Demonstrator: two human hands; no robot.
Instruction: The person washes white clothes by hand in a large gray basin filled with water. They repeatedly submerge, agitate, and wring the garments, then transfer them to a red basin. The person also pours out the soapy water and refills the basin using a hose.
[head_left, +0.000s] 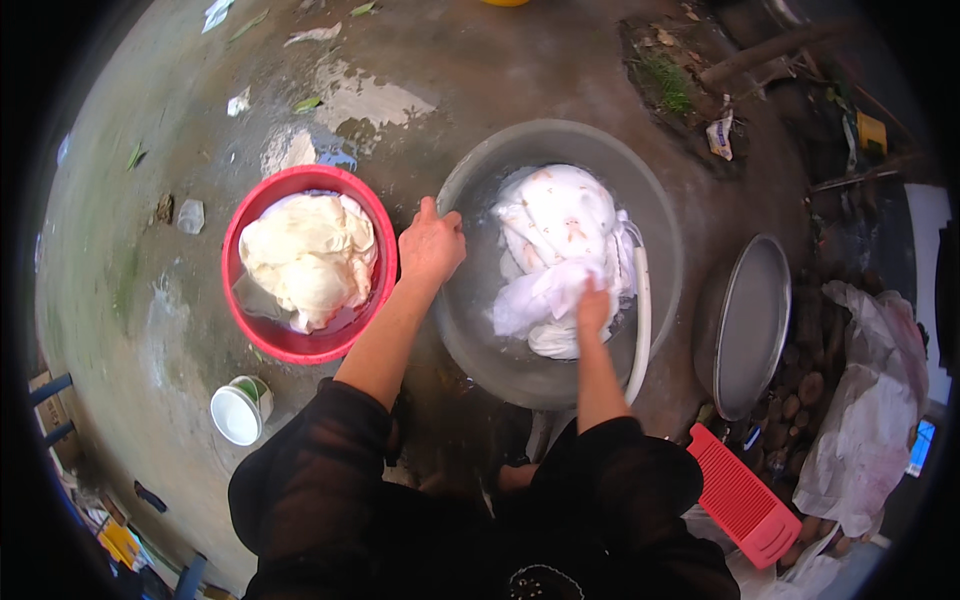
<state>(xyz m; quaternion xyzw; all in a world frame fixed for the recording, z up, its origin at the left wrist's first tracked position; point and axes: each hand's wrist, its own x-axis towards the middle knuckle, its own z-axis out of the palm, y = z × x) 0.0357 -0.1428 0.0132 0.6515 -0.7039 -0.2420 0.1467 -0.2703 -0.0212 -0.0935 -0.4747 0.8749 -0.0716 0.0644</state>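
Note:
A large grey basin (480, 352) holds water and wet white laundry, including a patterned white cloth (559, 214). At the basin's left rim, my left hand (433, 244) is closed over the edge. Inside it, my right hand (592, 304), slightly blurred, grips a plain white cloth (536, 300) on the near side of the pile; some of its fingers are hidden. A white hose (642, 307) bends over the basin's right rim, its upper end beside the laundry. Left of my left hand stands a red basin (234, 292) with cream cloth (307, 247) in shallow water.
A small white bucket (238, 412) stands at the near left. To the right are a metal tub (750, 330) on its side, a red washboard (746, 495), cut logs (810, 390) and a plastic bag (862, 420). The concrete floor (480, 67) is wet, with scattered litter.

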